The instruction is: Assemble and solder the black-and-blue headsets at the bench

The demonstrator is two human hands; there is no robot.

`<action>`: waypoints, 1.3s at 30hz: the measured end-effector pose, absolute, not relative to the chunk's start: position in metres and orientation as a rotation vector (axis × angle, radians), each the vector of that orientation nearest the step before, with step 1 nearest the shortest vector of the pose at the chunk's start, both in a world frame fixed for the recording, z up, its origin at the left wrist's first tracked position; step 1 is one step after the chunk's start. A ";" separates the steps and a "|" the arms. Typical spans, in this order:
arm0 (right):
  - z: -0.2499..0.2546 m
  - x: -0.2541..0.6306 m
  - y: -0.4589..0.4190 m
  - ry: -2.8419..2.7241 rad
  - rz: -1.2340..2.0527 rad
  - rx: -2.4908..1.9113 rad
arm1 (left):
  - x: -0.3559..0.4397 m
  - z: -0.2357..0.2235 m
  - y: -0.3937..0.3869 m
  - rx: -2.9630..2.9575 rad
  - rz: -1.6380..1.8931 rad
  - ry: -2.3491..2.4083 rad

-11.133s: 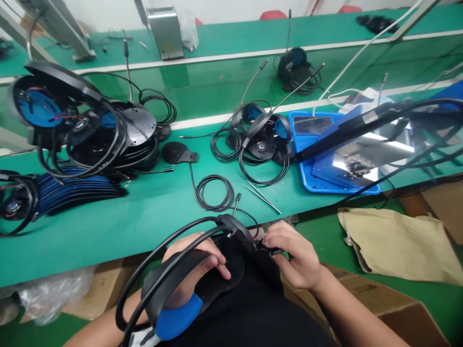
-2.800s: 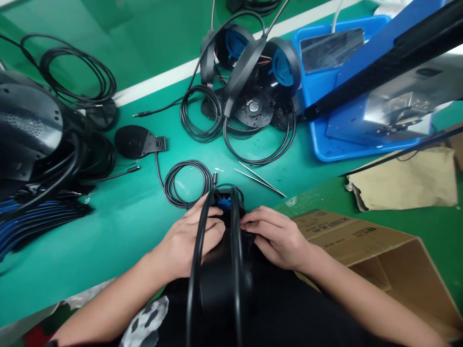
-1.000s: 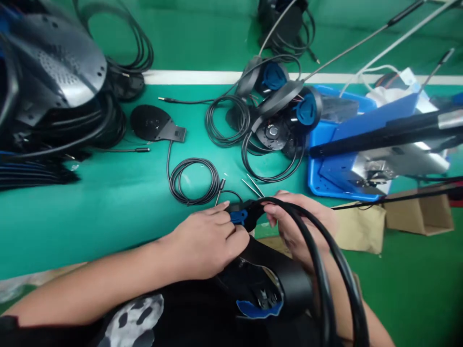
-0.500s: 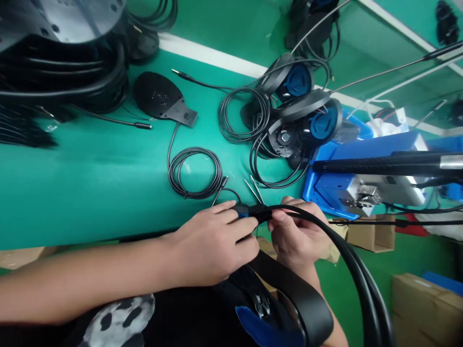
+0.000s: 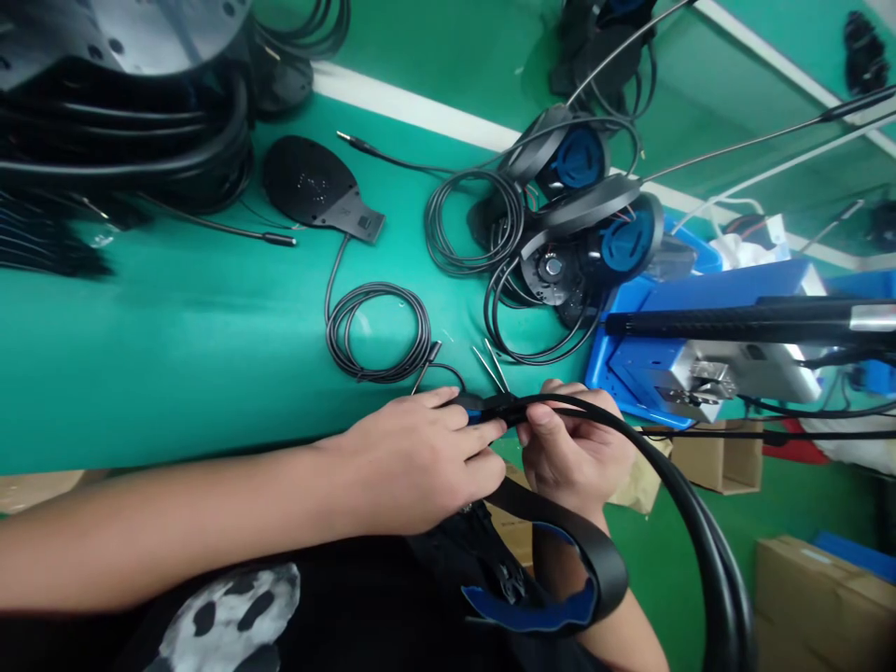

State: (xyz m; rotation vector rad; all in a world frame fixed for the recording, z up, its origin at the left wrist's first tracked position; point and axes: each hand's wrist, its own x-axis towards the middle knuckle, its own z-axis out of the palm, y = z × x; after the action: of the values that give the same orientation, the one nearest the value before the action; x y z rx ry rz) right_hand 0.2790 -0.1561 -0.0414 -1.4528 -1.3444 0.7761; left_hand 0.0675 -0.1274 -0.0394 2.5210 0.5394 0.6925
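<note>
Both my hands grip a black headset frame (image 5: pixel 672 495) at the front edge of the green bench (image 5: pixel 175 355). My left hand (image 5: pixel 420 462) is closed, its fingers pinching the frame's black and blue end piece (image 5: pixel 486 409). My right hand (image 5: pixel 570 448) is closed on the same end from the other side, thumb and fingers pressed to it. The double black headband arcs away to the lower right. A black strap with blue lining (image 5: pixel 560 583) hangs below my hands over my lap.
A coiled black cable (image 5: pixel 378 331) and a flat black ear plate (image 5: pixel 315 187) lie just beyond my hands, with thin metal tweezers (image 5: pixel 494 366) beside them. Partly built headsets (image 5: pixel 574 233) crowd a blue tray (image 5: pixel 630 359). More black parts (image 5: pixel 119 140) pile at far left. Cardboard boxes (image 5: pixel 819 597) stand on the floor.
Compared with half a second ago my hands have stayed on the end piece. The blue-lined strap has swung a little lower. Earlier the headset lay in my lap, turned differently.
</note>
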 end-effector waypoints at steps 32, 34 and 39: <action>-0.032 0.288 -0.151 -1.490 0.563 -1.579 | 0.069 -0.044 -0.123 2.479 0.561 0.586; -0.033 0.285 -0.152 -1.521 0.507 -1.632 | 0.069 -0.044 -0.122 2.488 0.562 0.585; -0.036 0.284 -0.158 -1.614 0.376 -1.718 | 0.066 -0.046 -0.121 2.514 0.610 0.525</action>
State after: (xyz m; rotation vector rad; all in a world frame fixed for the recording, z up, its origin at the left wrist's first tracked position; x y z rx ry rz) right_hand 0.2843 -0.1578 -0.0364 -1.7182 -1.6140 0.3758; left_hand 0.0657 -0.1206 -0.0461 2.5140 0.5252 0.6098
